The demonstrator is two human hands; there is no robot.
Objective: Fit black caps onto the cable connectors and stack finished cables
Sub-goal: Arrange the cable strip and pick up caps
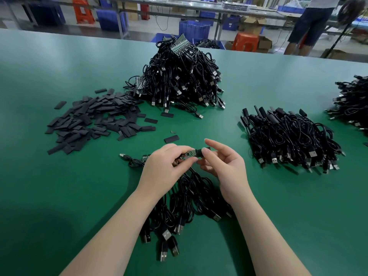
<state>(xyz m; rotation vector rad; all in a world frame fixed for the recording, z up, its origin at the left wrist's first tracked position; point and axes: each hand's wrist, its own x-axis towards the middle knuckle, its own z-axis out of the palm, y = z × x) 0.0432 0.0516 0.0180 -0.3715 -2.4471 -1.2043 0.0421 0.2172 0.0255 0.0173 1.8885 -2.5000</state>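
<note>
From the head camera, both hands meet over the near middle of a green desk (59, 80). The left hand (163, 166) pinches a small green circuit board (188, 154) at the end of a cable, fingers curled round it. The right hand (225, 164) pinches a black cap (201, 152) between thumb and middle finger, its index finger raised; the cap sits on the board's right end, part of the board still bare.

Beneath the wrists lies a loose bundle of black cables (187, 196), their USB plugs (166, 235) fanned toward the near edge. One more cable with a bare board (137, 159) lies just left of the left hand.

To the far left, a scatter of flat black caps (93, 122) spreads across the desk, with a stray cap (171, 138) lying just beyond the hands. Behind them, at the middle of the desk, rises a tall tangled heap of uncapped cables (179, 78), green boards showing at its top. To the right sits a lower stack of capped cables (288, 138), capped ends toward the far side and plugs toward the near side. Another cable pile (352, 102) is cut off by the right edge.

Nothing lies between the hands and the caps or the stacks.

Beyond the desk is a workshop floor with long benches (199, 6), blue crates (194, 28), orange stools (83, 10) and cardboard boxes (253, 24). A person in dark shorts (310, 22) stands at the far right.
</note>
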